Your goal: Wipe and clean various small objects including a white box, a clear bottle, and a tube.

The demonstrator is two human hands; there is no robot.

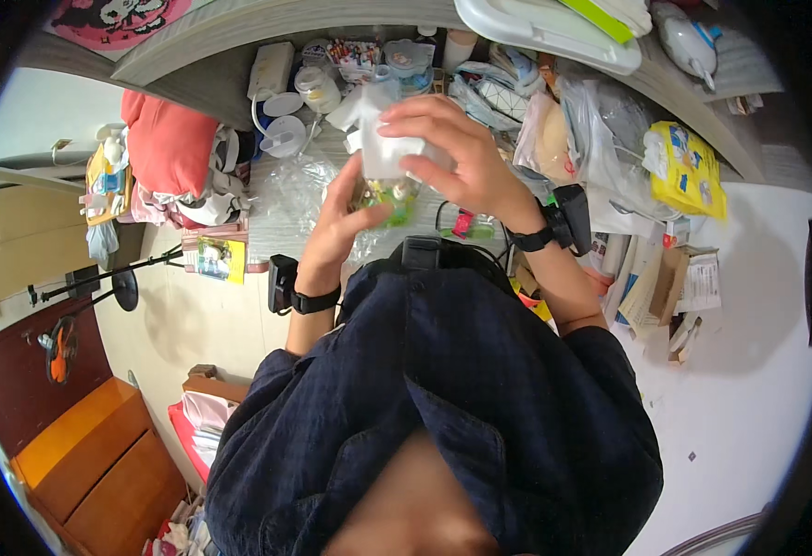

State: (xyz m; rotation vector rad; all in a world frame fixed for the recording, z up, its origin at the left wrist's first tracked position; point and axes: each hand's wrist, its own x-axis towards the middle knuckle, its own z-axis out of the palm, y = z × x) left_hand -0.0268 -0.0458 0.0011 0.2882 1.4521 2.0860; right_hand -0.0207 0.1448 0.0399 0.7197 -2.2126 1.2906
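Note:
My right hand (451, 149) grips a white, paper-like piece (382, 149) with folded flaps, fingers over its top and thumb at its lower edge. Just below the white piece is a small object with green and yellow parts (393, 201); its exact kind is hard to tell. My left hand (343, 226) curves around the left side of this object, thumb along its front and forefinger rising beside the white piece. Crumpled clear plastic film (288, 194) lies on the grey desk (267, 240) to the left of my hands.
A glass jar (317, 90), a white lidded tub (284, 135) and a box of coloured pens (354, 59) stand at the back. Plastic bags (594, 132) and a yellow packet (687, 170) fill the right side. A shelf edge (295, 45) overhangs the desk.

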